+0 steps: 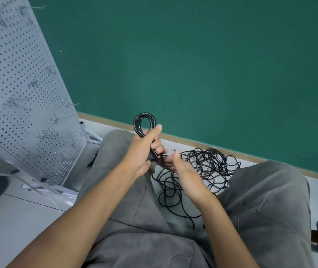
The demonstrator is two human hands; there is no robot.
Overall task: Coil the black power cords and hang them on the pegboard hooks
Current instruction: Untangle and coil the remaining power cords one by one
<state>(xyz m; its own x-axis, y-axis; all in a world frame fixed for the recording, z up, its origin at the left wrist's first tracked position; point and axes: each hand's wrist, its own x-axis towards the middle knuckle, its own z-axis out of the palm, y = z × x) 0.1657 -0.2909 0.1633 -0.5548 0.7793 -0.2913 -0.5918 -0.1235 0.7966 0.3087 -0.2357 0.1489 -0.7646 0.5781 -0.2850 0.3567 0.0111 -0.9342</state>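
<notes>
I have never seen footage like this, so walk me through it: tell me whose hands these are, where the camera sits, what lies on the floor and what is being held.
There is no machine here. One camera worn on a person's head looks forward and down, so you see their own arms and their knees in grey trousers.

The left hand grips a folded bundle of black cord, whose loops stick up above the fist. The right hand is beside it with fairly straight fingers, touching the cord where it leaves the bundle; whether it pinches it is hard to tell.

Between the knees, on the pale floor, lies a loose tangle of cord not yet coiled.

On the left leans a white pegboard with metal hooks; no cord visibly hangs there. Behind is a green wall.
</notes>
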